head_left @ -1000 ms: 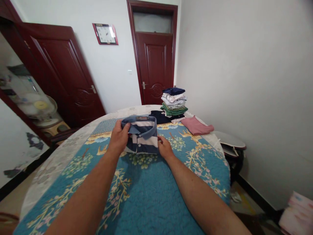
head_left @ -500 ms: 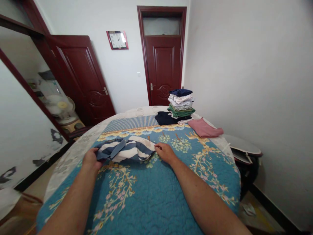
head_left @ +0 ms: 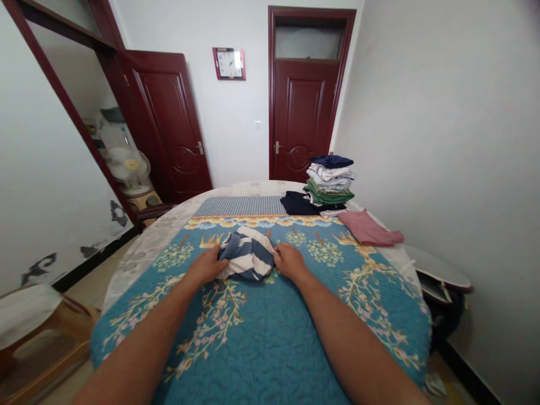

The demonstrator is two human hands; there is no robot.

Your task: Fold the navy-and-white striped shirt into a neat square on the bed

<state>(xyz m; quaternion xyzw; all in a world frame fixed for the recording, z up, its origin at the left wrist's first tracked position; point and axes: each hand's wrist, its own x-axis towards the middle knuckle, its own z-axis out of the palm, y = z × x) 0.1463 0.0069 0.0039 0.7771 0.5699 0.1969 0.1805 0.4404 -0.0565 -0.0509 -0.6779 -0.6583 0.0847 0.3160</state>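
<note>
Bunched on the quilted teal cover lies a blue-and-white striped shirt point(head_left: 250, 256), folded into a small rumpled bundle. My left hand point(head_left: 208, 263) grips its left side, the thumb on top and the other fingers partly hidden. On the opposite side, my right hand point(head_left: 290, 261) pinches the shirt's right edge between thumb and fingers. The underside of the bundle is out of sight.
A tall stack of folded clothes point(head_left: 331, 180) stands at the table's far right, beside a dark navy garment point(head_left: 297, 203). Nearer is a folded pink cloth point(head_left: 371, 228). A stool point(head_left: 37, 315) stands left of the table and a round-topped object point(head_left: 441, 269) right of it.
My left hand has moved right, towards my right hand, and the shirt has gone from a long strip to a shorter, rounder bundle. The camera view has turned slightly left.
</note>
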